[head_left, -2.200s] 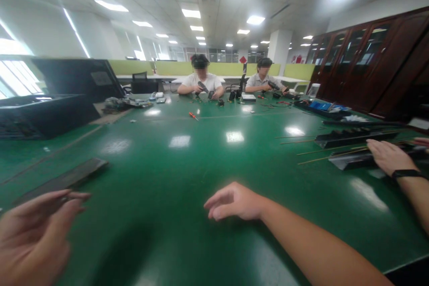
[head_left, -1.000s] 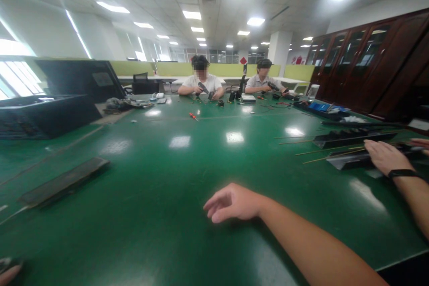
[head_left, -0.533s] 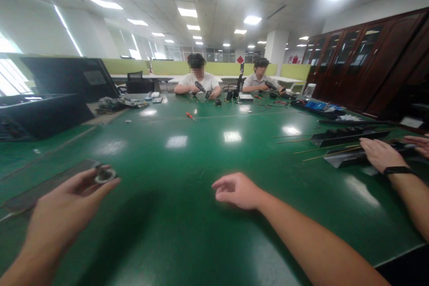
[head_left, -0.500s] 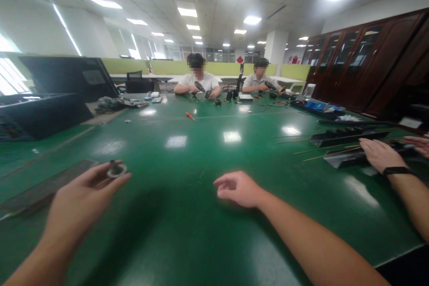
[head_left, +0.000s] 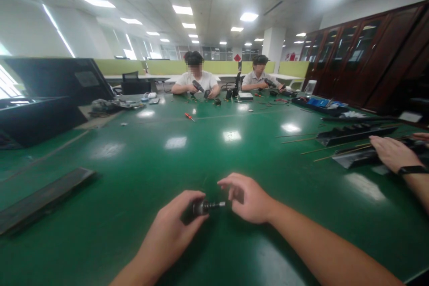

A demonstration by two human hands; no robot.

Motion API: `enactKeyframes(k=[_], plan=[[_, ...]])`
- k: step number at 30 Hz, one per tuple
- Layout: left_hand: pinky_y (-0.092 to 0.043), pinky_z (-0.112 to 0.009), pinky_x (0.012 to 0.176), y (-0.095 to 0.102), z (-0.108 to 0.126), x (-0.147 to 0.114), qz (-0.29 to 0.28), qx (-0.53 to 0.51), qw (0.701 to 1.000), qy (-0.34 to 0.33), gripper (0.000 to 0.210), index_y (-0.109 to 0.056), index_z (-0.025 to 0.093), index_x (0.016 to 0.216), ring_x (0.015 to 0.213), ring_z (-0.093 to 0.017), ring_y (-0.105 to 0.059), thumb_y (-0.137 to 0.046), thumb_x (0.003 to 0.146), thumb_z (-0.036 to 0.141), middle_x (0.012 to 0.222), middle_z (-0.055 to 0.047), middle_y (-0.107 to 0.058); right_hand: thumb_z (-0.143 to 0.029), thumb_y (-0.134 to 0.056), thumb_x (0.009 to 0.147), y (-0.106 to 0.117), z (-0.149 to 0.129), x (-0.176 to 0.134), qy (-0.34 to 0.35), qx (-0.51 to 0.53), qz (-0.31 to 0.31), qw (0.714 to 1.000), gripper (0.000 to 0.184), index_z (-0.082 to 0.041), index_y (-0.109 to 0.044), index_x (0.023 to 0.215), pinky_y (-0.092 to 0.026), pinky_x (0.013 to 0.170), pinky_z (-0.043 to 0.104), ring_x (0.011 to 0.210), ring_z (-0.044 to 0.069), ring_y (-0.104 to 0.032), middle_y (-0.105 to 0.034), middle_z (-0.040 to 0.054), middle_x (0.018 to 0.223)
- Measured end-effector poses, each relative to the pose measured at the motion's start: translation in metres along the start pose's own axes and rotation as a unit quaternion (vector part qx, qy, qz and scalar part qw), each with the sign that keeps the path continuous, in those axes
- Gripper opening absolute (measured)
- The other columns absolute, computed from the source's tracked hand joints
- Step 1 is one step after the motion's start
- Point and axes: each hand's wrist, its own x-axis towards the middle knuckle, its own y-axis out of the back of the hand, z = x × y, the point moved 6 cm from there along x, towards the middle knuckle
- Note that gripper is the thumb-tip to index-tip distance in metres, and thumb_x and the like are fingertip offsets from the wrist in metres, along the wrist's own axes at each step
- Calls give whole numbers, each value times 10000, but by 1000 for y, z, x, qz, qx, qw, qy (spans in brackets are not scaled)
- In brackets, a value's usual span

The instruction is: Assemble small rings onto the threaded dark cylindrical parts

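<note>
My left hand (head_left: 174, 219) grips a dark cylindrical part with a thin shaft (head_left: 203, 207) between thumb and fingers, above the green table (head_left: 140, 156). The shaft points right and ends in a pale metal tip. Close to that tip is my right hand (head_left: 250, 199), its fingers apart and loosely curved with nothing between them. A small gap separates it from the tip. What exactly the part is, I cannot make out. At the left lies a long flat dark bar (head_left: 47, 199), away from both hands.
A co-worker's hand (head_left: 395, 154) rests by black metal channels (head_left: 355, 136) and thin rods on the right. Across the table sit two people holding power drills, one drill (head_left: 198, 86) nearer the middle. An orange screwdriver (head_left: 189, 117) lies farther back. Dark cabinets line the right wall.
My left hand has swung from the left to the centre with the part, whose shaft now points right. My right hand has shifted slightly right, its fingers spreading. The view has turned a little.
</note>
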Motion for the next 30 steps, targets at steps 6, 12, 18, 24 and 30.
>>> enactKeyframes(k=[6,12,18,24,30], plan=[[-540,-229,814,-2,7,1,-17,-25,999,-21,183,-638,272,1043,899,-132,-668,-679,875,211,981,20,-695,-212,-727,748,-4,-17,-6,33,-95,-24,995,433,-179,-690,1179,-518,788,329,828,195,-637,-684,58,974],[-543,-274,872,-8,11,-1,-41,-42,998,-26,180,-656,263,1054,963,-158,-673,-658,889,192,1032,-11,-702,-277,-774,768,-6,-21,-7,26,-128,-28,991,317,-205,-727,1073,-514,788,312,837,199,-660,-711,49,952],[-547,-260,887,-9,15,-1,-34,-38,998,-49,194,-662,273,1059,978,-145,-676,-679,882,195,1041,-1,-704,-241,-744,785,-9,-29,-9,50,-139,-34,988,253,-202,-729,1034,-510,797,291,861,194,-667,-718,46,954],[-548,-244,875,-11,17,-1,-36,-46,997,-53,186,-666,257,1049,961,-136,-678,-689,877,189,1019,-1,-707,-249,-712,816,-13,-29,-10,67,-144,-38,987,126,-188,-741,922,-496,746,280,795,185,-665,-718,42,859],[-552,-247,847,-12,19,2,-47,-61,996,-43,171,-675,245,1035,937,-143,-683,-686,875,186,998,-10,-712,-287,-698,846,-14,-28,-9,72,-144,-47,986,119,-184,-745,886,-490,720,275,762,181,-665,-722,47,825]])
